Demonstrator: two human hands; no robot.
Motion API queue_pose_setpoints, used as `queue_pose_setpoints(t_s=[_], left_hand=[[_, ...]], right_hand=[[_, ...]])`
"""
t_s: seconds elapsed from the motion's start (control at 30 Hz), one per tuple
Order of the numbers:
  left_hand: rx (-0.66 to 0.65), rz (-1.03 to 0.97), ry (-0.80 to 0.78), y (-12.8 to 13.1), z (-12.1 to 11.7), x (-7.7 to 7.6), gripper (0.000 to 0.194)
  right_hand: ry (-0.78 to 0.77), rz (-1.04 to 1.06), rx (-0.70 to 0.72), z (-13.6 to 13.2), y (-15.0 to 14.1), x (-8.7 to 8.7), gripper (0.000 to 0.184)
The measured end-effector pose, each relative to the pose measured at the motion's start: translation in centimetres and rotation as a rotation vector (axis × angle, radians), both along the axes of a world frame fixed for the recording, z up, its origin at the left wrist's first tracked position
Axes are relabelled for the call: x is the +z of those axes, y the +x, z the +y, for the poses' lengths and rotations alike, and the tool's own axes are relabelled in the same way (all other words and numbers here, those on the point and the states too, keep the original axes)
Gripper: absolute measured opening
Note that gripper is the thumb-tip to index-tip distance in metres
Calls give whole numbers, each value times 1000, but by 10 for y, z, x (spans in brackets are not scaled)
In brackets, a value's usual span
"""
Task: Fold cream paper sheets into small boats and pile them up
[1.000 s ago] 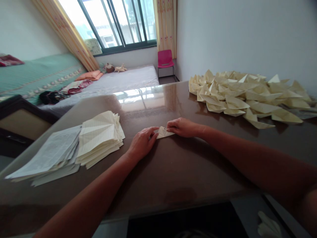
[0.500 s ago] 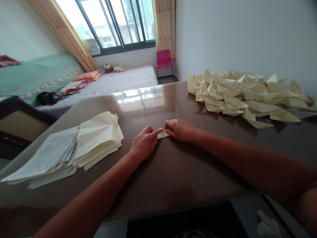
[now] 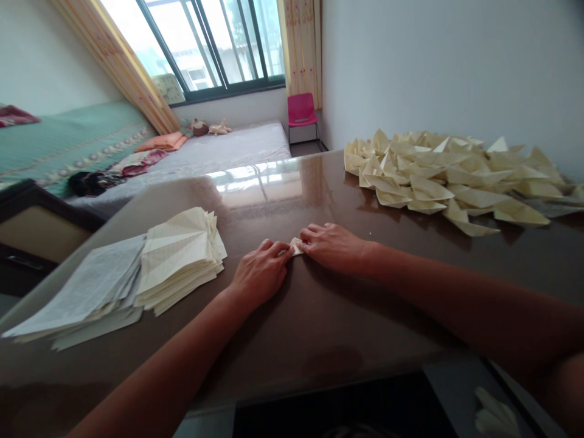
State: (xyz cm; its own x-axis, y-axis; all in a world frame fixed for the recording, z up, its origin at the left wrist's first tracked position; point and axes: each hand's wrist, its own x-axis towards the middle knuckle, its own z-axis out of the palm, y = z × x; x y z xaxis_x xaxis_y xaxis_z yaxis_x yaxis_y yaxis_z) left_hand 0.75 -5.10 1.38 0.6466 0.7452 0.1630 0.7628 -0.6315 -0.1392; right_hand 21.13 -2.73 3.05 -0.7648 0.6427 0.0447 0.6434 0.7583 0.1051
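A small folded piece of cream paper (image 3: 297,246) lies on the brown table between my two hands, mostly covered by fingers. My left hand (image 3: 262,271) is closed on its left end, fingertips pressed down. From the other side, my right hand (image 3: 332,246) grips the right end with curled fingers. Left of my hands rests a stack of creased cream sheets (image 3: 176,258), overlapping a pile of greyish printed sheets (image 3: 91,286). Far to the right spreads a large heap of pointed folded paper boats (image 3: 424,176).
The glossy brown table (image 3: 255,210) reaches toward a bed (image 3: 237,143) under the window. A pink chair (image 3: 302,111) stands in the far corner. At the left is a dark wooden cabinet (image 3: 39,237). The white wall (image 3: 438,73) borders the right side.
My fingers have shifted on the folded paper: the left fingertips drew slightly back, and the right hand turned and slid a little left. Less of the paper shows. The piles are unchanged.
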Motion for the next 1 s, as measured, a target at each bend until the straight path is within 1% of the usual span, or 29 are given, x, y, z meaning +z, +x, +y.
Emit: queue_pose_setpoints(t_s=[0.13, 0.23, 0.4, 0.57, 0.67, 0.8, 0.9, 1.0], left_hand=[[8, 67, 27, 0, -4, 0, 38], [19, 99, 41, 0, -6, -1, 38], [24, 110, 36, 1, -7, 0, 39], [29, 114, 11, 6, -9, 6, 33], [24, 65, -3, 4, -8, 7, 33], [47, -81, -21, -4, -2, -1, 30], [64, -176, -21, -9, 3, -9, 26], [37, -250, -39, -11, 8, -12, 26]], right_hand=[[2, -91, -67, -14, -1, 6, 26], [5, -143, -107, -19, -2, 8, 27], [7, -212, -127, -25, -7, 6, 24], [27, -235, -143, -30, -14, 3, 22], [13, -160, -130, -22, -10, 3, 20], [-37, 37, -196, 0, 3, 1, 26], [-123, 197, -226, 15, 9, -8, 34], [-253, 369, -202, 24, 10, -20, 35]])
